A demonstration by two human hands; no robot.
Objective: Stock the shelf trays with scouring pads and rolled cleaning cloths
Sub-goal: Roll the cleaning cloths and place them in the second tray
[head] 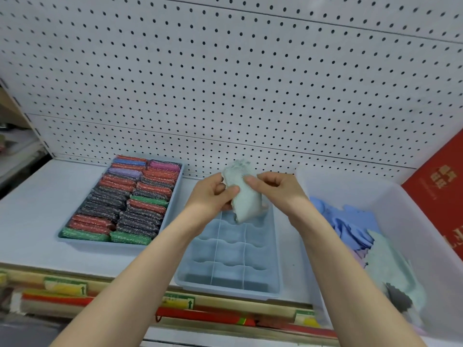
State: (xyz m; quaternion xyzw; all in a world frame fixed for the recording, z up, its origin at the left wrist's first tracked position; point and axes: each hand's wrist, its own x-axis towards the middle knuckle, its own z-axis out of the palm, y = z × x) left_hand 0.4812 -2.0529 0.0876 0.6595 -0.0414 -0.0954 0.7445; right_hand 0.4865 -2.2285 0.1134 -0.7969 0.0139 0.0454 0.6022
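Pale green cleaning cloth held mid-air, bunched and part-rolled, above the far end of the divided blue tray. Left hand grips its left edge, thumb and curled fingers pinching the fabric. Right hand pinches the right side, fingers curled onto it. Both grips grasping the cloth. Divided tray sits on the shelf under the hands, compartments with wavy dividers, nothing visible in them. To its left, a second blue tray packed with scouring pads standing on edge in two columns: red, black, green, blue, purple, pink. To the right, a clear plastic bin holding loose cloths, blue, lilac, pale green, one dark. White pegboard behind the shelf. Red box at far right. Price-label strip along the shelf's front edge.
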